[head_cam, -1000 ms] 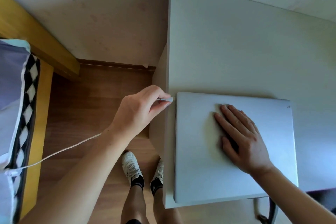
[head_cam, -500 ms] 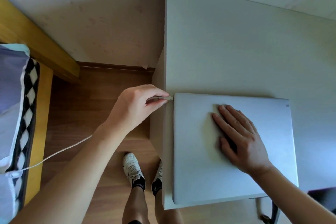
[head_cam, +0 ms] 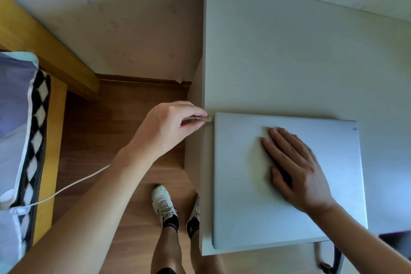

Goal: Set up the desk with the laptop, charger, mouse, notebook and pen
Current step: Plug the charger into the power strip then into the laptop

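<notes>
Left hand (head_cam: 169,127) is pinched tight on the charger plug (head_cam: 205,119), thumb below and forefinger curled over it, the plug's tip right at the left edge of the laptop (head_cam: 255,184), near its far corner. Whether the tip is seated in the port cannot be told from here. The left forearm comes up from seven o'clock, wrist bent so the knuckles point toward three o'clock. The white charger cable (head_cam: 73,184) trails off behind the forearm toward eight o'clock, to the bedding (head_cam: 20,140) at the left.

Right hand (head_cam: 295,167) lies open and flat, palm down on the closed laptop lid, fingers together and aimed at eleven o'clock, thumb splayed toward the near side. Its forearm enters from five o'clock.

The laptop sits shut on the pale desk (head_cam: 289,51), at the desk's near left corner, almost flush with the left rim.
</notes>
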